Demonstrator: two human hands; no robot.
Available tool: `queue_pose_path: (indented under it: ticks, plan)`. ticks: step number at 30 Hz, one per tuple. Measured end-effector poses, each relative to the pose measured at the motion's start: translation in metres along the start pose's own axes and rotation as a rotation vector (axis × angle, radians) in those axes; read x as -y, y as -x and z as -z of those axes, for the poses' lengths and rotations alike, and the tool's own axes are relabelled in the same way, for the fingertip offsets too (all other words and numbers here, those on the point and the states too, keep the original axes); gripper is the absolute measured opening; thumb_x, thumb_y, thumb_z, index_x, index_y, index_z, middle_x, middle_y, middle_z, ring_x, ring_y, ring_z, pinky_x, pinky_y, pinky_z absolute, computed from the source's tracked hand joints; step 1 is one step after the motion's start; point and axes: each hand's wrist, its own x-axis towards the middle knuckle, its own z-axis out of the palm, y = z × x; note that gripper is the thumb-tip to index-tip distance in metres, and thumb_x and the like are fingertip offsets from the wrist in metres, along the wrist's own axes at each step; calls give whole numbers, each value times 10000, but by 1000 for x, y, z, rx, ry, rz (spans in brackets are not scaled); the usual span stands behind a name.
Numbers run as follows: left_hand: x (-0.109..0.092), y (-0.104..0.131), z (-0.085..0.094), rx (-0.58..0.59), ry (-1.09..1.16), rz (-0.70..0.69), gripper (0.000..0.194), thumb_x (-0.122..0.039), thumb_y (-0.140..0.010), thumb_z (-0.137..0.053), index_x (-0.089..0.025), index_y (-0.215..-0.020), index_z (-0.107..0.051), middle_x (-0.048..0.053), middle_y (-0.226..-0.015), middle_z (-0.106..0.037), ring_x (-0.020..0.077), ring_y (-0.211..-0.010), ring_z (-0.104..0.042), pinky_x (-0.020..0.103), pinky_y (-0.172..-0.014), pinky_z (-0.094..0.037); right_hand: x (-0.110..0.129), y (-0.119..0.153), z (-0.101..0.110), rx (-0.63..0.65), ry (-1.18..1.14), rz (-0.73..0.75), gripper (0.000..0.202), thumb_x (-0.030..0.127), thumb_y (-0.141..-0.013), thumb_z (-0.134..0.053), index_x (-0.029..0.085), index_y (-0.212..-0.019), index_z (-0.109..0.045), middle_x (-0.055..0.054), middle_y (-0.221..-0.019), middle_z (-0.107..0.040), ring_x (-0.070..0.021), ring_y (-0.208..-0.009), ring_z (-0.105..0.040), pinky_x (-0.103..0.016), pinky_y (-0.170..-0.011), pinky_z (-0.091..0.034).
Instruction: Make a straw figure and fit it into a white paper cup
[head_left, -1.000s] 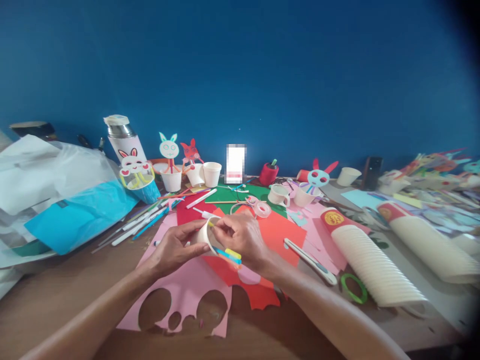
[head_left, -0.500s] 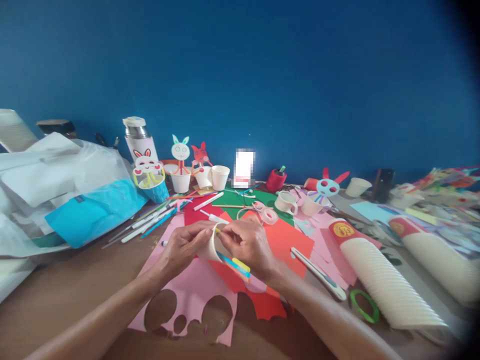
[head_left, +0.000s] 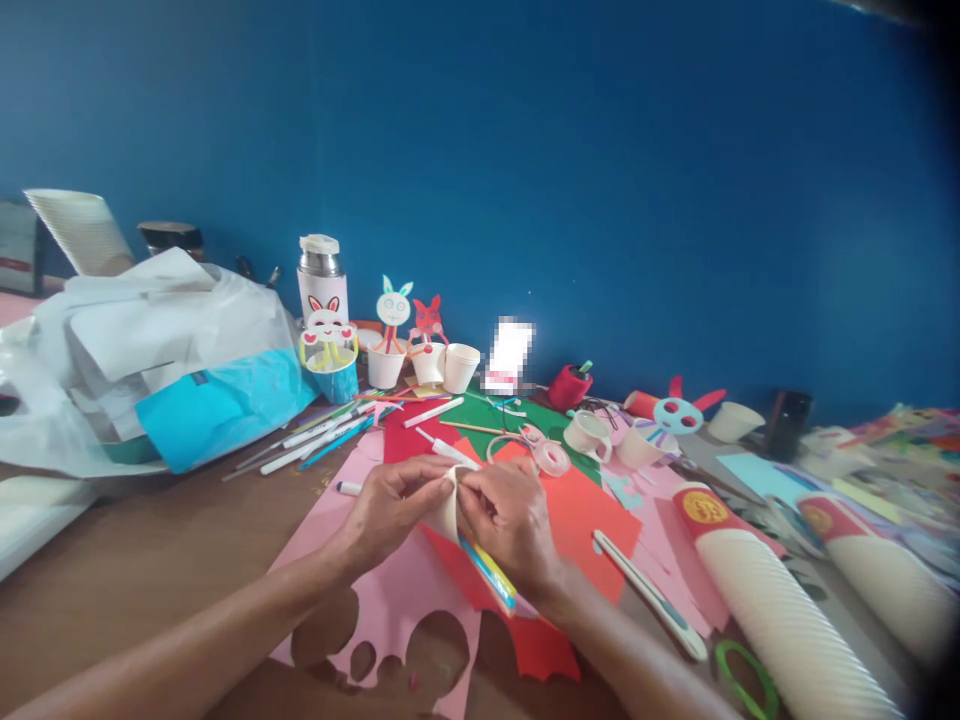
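Note:
Over the sheets of paper I hold a white paper cup [head_left: 444, 518] tipped on its side, both hands at its rim. My left hand [head_left: 394, 505] is closed on the cup, thumb at the rim and fingers along the far side. My right hand [head_left: 514, 510] pinches at the same rim from the right; its fingertips are partly hidden, so anything small between them cannot be made out. Blue and yellow strips [head_left: 491, 575] stick out below my right hand, beside the cup's mouth. Pink paper [head_left: 382, 590] with round cut-outs and orange-red paper [head_left: 592, 515] lie underneath.
A utility knife [head_left: 651, 595], green tape roll [head_left: 745, 680] and stacked paper cups [head_left: 780, 610] lie at right. Clear tape [head_left: 552, 459] and a mug [head_left: 587, 434] are behind my hands. Paper-animal cups [head_left: 386, 368], markers [head_left: 319, 440] and a plastic bag [head_left: 247, 310] stand or lie at left.
My view has turned slightly left and tilted, so the scene sits further right. The cup has turned and its opening shows less. Both hands stay on the rim.

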Motion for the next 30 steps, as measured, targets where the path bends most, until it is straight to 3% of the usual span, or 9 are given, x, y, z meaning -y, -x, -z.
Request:
queue_pose_path:
  ticks: [7,22,30]
  plan:
    - [1,-1,0,57,41,32,178,-306,-761,-572,-170,-748,-687,51,-944,-685,192,-863,-611,258,-722,-483,-3,2,1,38,28,6,216,182,-864,-449,183,-691,-579,-7,-616,-598,-126,-619,-505,-304,-666,-260]
    - [5,2,-3,40,98,68,181,-317,-767,-576,-150,-793,-640,38,-825,-658,148,-749,-582,241,-670,-459,-3,-1,3,69,82,31,229,169,-848,-443,184,-665,-580,9,-568,-556,-113,-572,-462,-301,-651,-250]
    - [9,2,-6,36,52,41,179,-306,-768,-574,-141,-732,-634,51,-820,-663,179,-823,-590,271,-739,-453,-8,0,2,92,94,71,220,161,-829,-447,185,-649,-570,8,-561,-558,-118,-567,-476,-306,-642,-246]
